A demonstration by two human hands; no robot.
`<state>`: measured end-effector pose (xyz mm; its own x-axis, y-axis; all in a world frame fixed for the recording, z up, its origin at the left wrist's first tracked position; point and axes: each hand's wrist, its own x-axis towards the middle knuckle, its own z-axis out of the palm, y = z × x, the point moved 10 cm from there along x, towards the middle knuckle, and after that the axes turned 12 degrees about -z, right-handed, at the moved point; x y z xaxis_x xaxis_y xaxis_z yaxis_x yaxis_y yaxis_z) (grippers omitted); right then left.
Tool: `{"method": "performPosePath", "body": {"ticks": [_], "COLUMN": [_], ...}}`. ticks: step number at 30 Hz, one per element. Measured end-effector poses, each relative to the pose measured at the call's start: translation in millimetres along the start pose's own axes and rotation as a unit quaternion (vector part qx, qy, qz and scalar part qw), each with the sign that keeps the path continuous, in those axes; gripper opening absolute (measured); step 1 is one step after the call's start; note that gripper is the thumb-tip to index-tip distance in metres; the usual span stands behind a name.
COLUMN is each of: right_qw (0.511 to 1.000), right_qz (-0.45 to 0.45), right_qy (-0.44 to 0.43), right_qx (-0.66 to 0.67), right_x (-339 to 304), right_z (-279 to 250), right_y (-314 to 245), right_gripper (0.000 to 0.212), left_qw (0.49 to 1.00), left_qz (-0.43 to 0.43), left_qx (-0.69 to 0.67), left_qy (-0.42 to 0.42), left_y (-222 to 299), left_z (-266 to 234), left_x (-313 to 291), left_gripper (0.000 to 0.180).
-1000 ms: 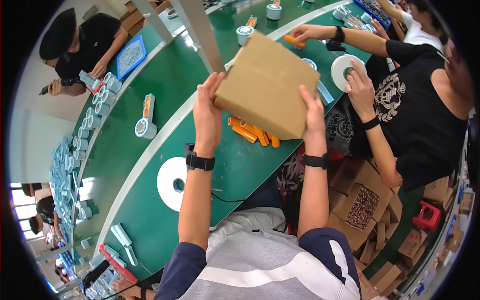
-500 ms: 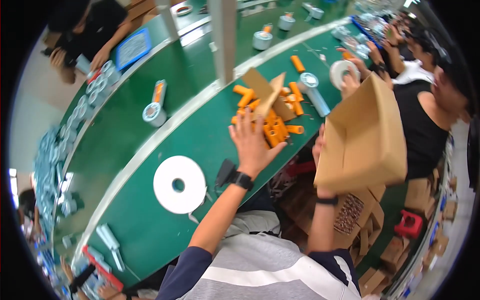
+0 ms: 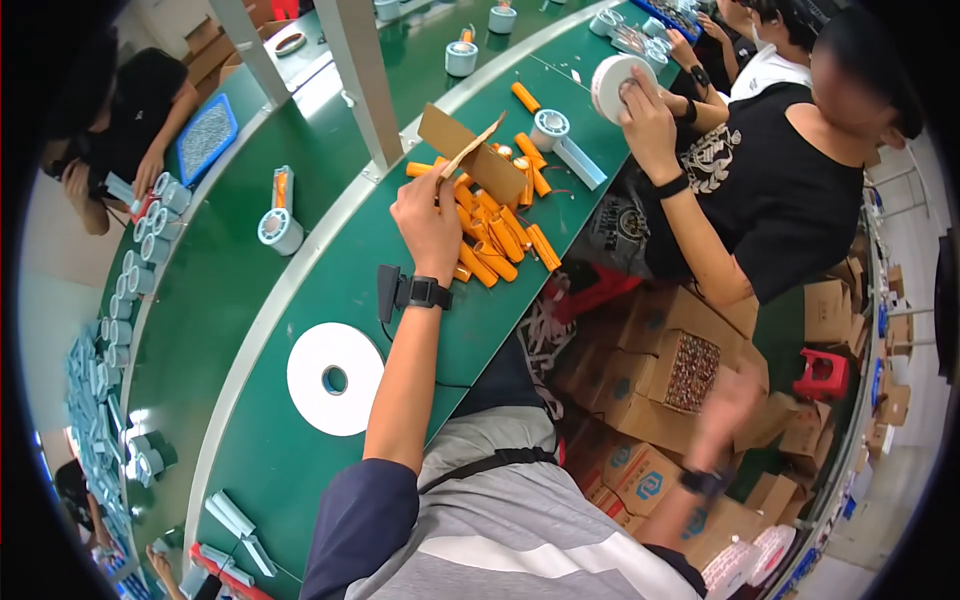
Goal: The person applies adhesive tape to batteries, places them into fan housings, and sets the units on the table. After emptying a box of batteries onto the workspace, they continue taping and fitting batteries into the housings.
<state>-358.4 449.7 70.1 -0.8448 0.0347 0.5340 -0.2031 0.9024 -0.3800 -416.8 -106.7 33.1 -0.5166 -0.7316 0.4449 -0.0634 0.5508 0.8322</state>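
My left hand (image 3: 428, 225) is closed on the edge of a folded piece of brown cardboard (image 3: 495, 173). That cardboard stands tilted on a loose heap of orange cylindrical battery cells (image 3: 497, 232) lying on the green table (image 3: 330, 275). Off the table to the right, my right hand (image 3: 732, 405) is smeared by motion, so its fingers cannot be read; no box shows in it. It is near an open carton (image 3: 655, 375) of small reddish-brown parts. A large white roll (image 3: 310, 385) lies flat on the table beside my left forearm.
A light-blue fan-like device (image 3: 550, 130) lies past the cells. At right, a co-worker's hand (image 3: 648, 120) holds a white roll (image 3: 612, 88). Metal posts (image 3: 365, 90) rise beyond the heap. Cartons (image 3: 640, 480) and a red stool (image 3: 822, 375) stand on the floor.
The empty cardboard box has left my right hand and is out of sight; that hand moved down and right. My left hand went from spread over the cells to gripping the cardboard piece.
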Motion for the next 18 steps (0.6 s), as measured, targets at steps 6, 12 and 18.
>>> {"method": "performPosePath", "body": {"ticks": [6, 12, 18], "right_qw": [0.956, 0.716, 0.856], "right_qz": [-0.103, 0.059, 0.049], "right_qy": [-0.139, -0.012, -0.19], "right_qx": [0.236, 0.695, 0.478], "right_x": [30.0, 49.5, 33.4], "right_z": [252.8, 158.5, 59.1], "right_y": [-211.4, -186.6, -90.9], "right_gripper": [0.022, 0.057, 0.073], "left_qw": [0.996, 0.947, 0.895], "left_qz": [0.059, 0.213, 0.23], "left_qx": [-0.065, 0.053, -0.19], "left_qy": [0.032, -0.234, -0.332], "left_y": [45.0, 152.6, 207.8], "left_z": [-30.4, -6.2, 60.1], "left_x": [5.5, -92.1, -216.1], "left_gripper": [0.023, 0.028, 0.026]}}
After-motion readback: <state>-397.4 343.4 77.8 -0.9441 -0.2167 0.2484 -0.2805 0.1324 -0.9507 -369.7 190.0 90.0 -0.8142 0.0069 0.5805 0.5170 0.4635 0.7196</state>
